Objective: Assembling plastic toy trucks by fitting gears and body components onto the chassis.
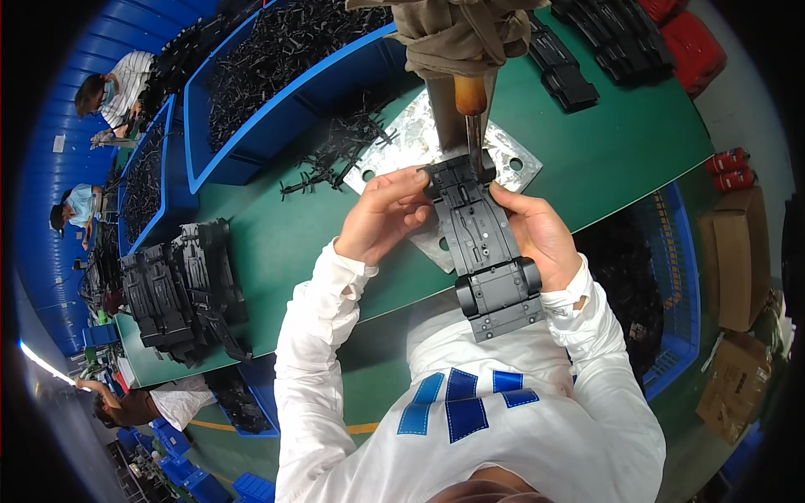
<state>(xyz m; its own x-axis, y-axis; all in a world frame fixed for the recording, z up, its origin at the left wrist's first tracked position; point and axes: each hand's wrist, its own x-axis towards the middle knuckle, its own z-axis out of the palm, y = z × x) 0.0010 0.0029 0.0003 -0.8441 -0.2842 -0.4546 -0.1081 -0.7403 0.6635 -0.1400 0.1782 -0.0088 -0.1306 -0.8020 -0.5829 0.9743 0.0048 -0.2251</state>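
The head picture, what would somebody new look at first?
Probably the long black part in the middle, between the person's left grip and right grip. Above it is a cloth-wrapped bundle, and at upper left a blue bin is heaped with small black pieces.

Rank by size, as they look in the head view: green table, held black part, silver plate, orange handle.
1. Green table
2. Black part and silver plate: too alike to rank; plate is partly covered.
3. Orange handle

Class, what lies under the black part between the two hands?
Beneath the black part, toward its upper end, a silver plate shows; whatever the part covers cannot be seen.
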